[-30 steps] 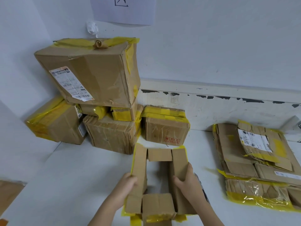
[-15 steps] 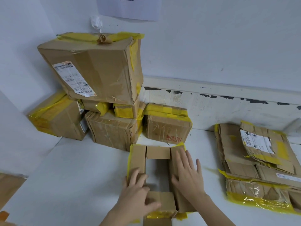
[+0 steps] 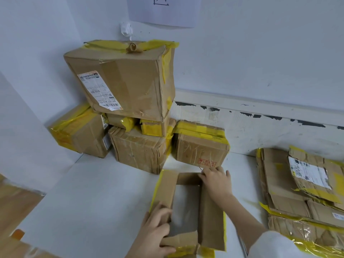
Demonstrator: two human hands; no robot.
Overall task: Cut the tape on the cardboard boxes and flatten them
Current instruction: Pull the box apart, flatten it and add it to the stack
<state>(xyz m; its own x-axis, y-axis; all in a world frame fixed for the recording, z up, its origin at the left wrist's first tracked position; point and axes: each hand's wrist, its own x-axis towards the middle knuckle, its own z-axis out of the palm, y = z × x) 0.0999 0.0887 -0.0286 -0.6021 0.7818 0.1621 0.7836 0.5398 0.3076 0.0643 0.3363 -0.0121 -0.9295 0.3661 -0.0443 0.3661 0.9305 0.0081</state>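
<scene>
An opened cardboard box [image 3: 210, 216] with yellow tape on its edges lies on the white table [image 3: 93, 202] in front of me, its flaps spread around an open middle. My left hand [image 3: 154, 233] grips the near left corner, fingers curled over the flap into the opening. My right hand [image 3: 216, 180] reaches to the far right corner and presses on the flap there with fingers bent over its edge. No cutting tool is visible.
Several taped boxes are stacked at the back left, the largest box [image 3: 126, 81] on top, and a small taped box [image 3: 201, 146] just beyond my right hand. A pile of flattened cardboard [image 3: 297, 192] lies at the right. The wall stands close behind.
My right hand slid from the middle of the right flap to its far corner. My left hand shifted to grip the near left corner. The view moved closer and to the left.
</scene>
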